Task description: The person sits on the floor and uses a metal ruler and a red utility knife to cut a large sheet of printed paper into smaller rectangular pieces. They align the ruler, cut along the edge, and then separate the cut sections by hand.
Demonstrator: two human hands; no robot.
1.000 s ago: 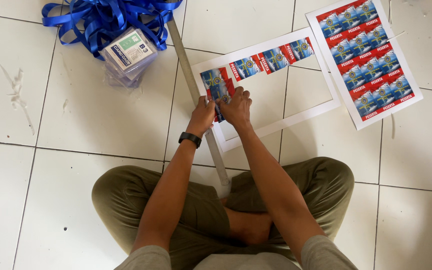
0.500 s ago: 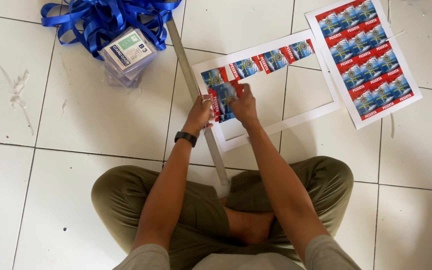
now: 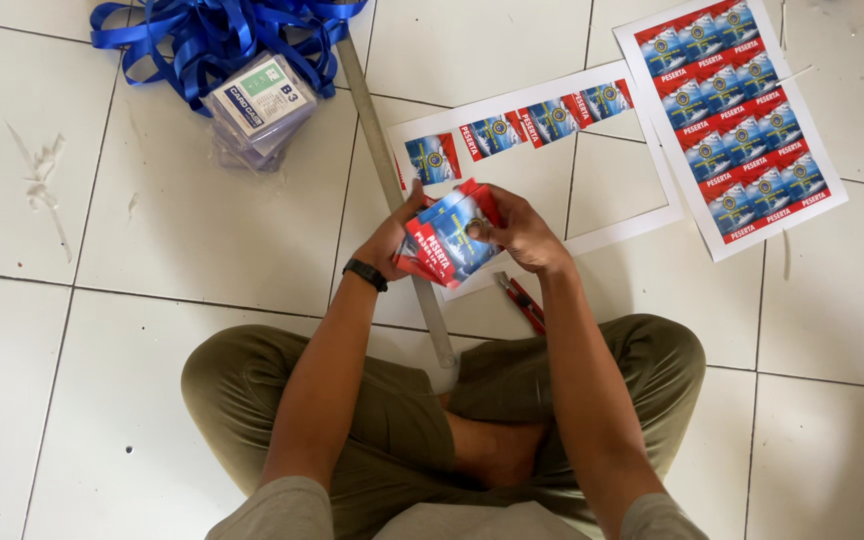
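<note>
At frame centre, the left hand (image 3: 397, 235) and right hand (image 3: 522, 230) hold a stack of cut cards (image 3: 449, 238), fingers clamped on its edges, above a metal ruler (image 3: 384, 170) on the floor.

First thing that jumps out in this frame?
Both hands, the left hand and right hand, hold a fanned stack of red-and-blue cards mid-frame, above the crossed legs. On the floor to the upper right lies a full printed sheet of the same cards, beside a mostly cut-out sheet. A tangle of blue ribbon sits top left.
</note>
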